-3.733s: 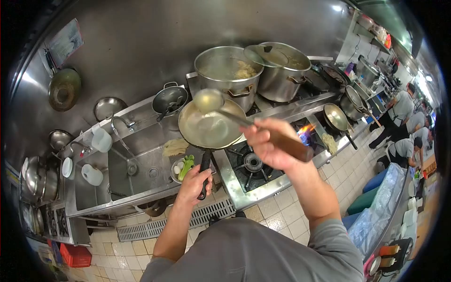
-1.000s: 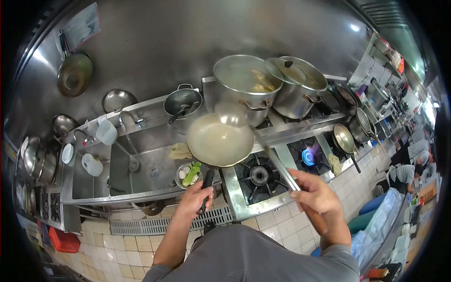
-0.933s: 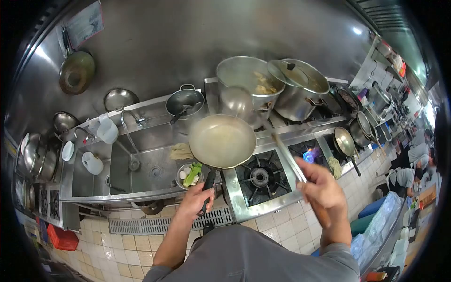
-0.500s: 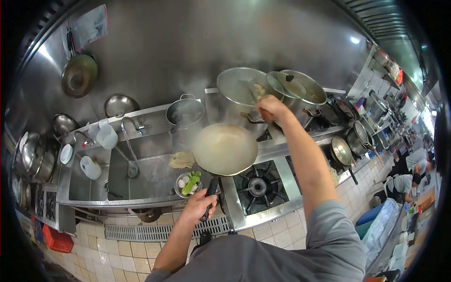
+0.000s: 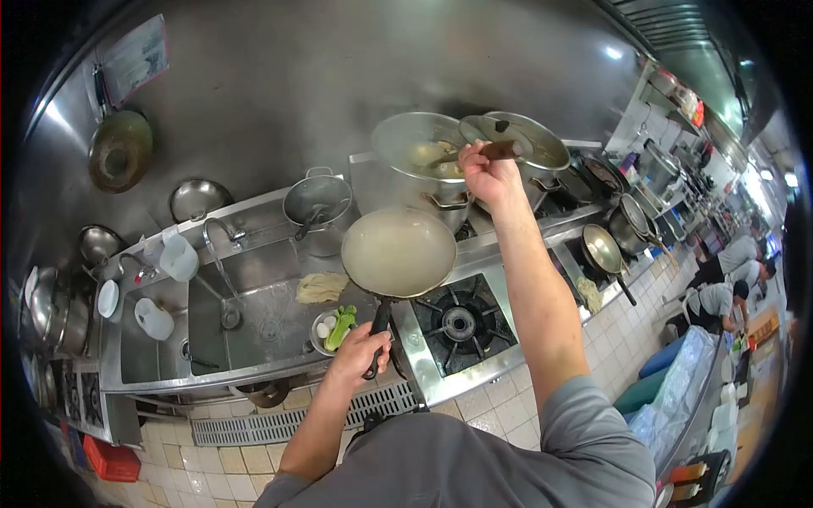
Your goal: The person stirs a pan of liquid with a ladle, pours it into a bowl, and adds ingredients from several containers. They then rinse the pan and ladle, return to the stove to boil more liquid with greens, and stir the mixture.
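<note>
My left hand [image 5: 362, 354] is wrapped round the black handle of a wide pan [image 5: 399, 252] filled with pale, cloudy liquid. The pan hangs beside the front burner [image 5: 460, 325], partly above the counter edge. My right hand [image 5: 489, 172] grips the brown wooden handle of a ladle [image 5: 503, 151], whose far end reaches into a large steaming pot [image 5: 406, 144]. Right of that pot stands a second large pot [image 5: 555, 152] with a glass lid [image 5: 491, 129] tilted over its rim. A small bowl with white eggs and green leaves [image 5: 341, 327] sits left of the pan handle.
On the left are a double sink [image 5: 254, 317], a tap [image 5: 222, 241] and white plastic jugs [image 5: 179, 258]. A strainer pot [image 5: 318, 203] with a ladle stands behind. More pans [image 5: 602, 250] sit at the right. Co-workers [image 5: 716, 305] stand far right.
The ladle has tipped from steeply upright to nearly level, with its handle end now pointing right. My right hand has turned. The whole view has shifted slightly, and the steam over the pan is thinner.
</note>
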`<state>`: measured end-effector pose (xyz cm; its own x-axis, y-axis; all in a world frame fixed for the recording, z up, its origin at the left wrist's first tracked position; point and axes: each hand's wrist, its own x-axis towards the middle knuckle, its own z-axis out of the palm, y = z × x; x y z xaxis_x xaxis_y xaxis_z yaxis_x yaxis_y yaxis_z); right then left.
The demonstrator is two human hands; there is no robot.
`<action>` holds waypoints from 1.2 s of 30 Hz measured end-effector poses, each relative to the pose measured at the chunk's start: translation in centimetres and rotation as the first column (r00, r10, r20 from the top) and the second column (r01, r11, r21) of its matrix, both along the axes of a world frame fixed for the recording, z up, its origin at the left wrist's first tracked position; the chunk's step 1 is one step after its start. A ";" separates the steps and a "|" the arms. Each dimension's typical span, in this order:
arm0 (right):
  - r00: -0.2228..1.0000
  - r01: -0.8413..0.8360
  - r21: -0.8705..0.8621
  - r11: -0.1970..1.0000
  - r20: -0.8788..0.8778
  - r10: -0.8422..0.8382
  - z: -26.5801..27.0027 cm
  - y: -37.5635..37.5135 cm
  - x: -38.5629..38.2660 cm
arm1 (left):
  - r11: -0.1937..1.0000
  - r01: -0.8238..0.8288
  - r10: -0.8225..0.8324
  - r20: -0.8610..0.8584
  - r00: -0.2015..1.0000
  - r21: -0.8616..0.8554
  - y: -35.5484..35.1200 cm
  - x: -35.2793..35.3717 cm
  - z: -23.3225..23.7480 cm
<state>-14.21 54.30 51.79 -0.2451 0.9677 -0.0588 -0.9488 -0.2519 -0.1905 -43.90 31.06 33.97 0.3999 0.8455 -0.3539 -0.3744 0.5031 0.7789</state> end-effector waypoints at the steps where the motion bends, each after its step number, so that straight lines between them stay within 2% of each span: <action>1: 1.000 0.014 -0.001 1.000 -0.001 -0.014 0.7 -0.8 -0.3 | 1.000 0.007 -0.007 0.020 1.000 0.007 0.2 -0.1 -0.1; 5: 0.998 -0.007 0.019 1.000 -0.060 0.009 1.7 -3.2 -0.6 | 0.999 0.044 -0.044 0.004 0.999 0.008 0.5 -0.7 0.1; 12: 0.992 -0.074 0.160 0.984 -0.094 0.090 4.8 -12.6 -2.8 | 0.999 0.035 -0.035 -0.040 0.999 0.002 0.2 -1.0 1.0; 15: 0.981 -0.079 0.078 0.994 -0.171 0.091 4.7 -17.4 -3.5 | 0.998 0.054 -0.053 -0.020 0.998 0.013 -0.3 -1.3 1.4; 17: 0.967 -0.185 0.081 0.979 -0.163 0.196 3.6 -20.1 -3.8 | 0.998 0.053 -0.053 -0.012 0.999 0.023 -0.6 -1.6 1.6; 20: 0.969 -0.208 0.038 0.977 -0.131 0.211 0.9 -24.3 -4.3 | 0.996 0.083 -0.083 -0.034 0.996 0.007 -0.8 -2.4 1.4; 24: 0.982 -0.182 -0.026 0.983 0.040 0.183 -3.2 -28.7 -5.2 | 0.995 0.096 -0.095 -0.080 0.992 0.011 -1.5 -3.1 1.4; 25: 0.978 -0.133 -0.101 0.986 0.148 0.147 -4.2 -29.5 -5.2 | 0.996 0.092 -0.091 -0.081 0.993 0.014 -1.6 -3.3 1.5; 27: 0.927 -0.200 -0.037 0.979 0.315 0.202 -7.1 -30.9 -4.1 | 0.995 0.096 -0.094 -0.090 0.992 0.015 -2.0 -3.5 1.5; 29: 0.721 -0.098 -0.078 0.992 0.682 0.125 -5.2 -33.0 -4.7 | 0.995 0.096 -0.093 -0.094 0.991 0.024 -2.2 -3.6 1.6; 30: 0.659 -0.135 -0.096 0.986 0.734 0.162 -4.1 -33.5 -4.7 | 0.997 0.079 -0.077 -0.092 0.993 0.016 -2.4 -3.7 2.0; 31: 0.659 -0.136 -0.093 0.986 0.735 0.160 -3.8 -33.8 -4.5 | 0.998 0.062 -0.061 -0.092 0.994 0.007 -2.6 -3.7 2.2; 33: 0.422 -0.157 -0.037 0.987 0.901 0.101 -3.6 -34.0 -3.7 | 0.997 0.069 -0.066 -0.091 0.994 0.025 -2.7 -4.0 1.8; 35: 0.386 -0.171 0.013 0.985 0.921 0.055 -2.5 -33.7 -2.3 | 0.998 0.062 -0.060 -0.096 0.994 0.018 -2.9 -4.1 1.9; 36: 0.316 -0.181 0.032 0.983 0.948 0.027 -1.2 -33.5 -1.8 | 0.998 0.065 -0.063 -0.096 0.993 0.020 -3.0 -4.1 1.9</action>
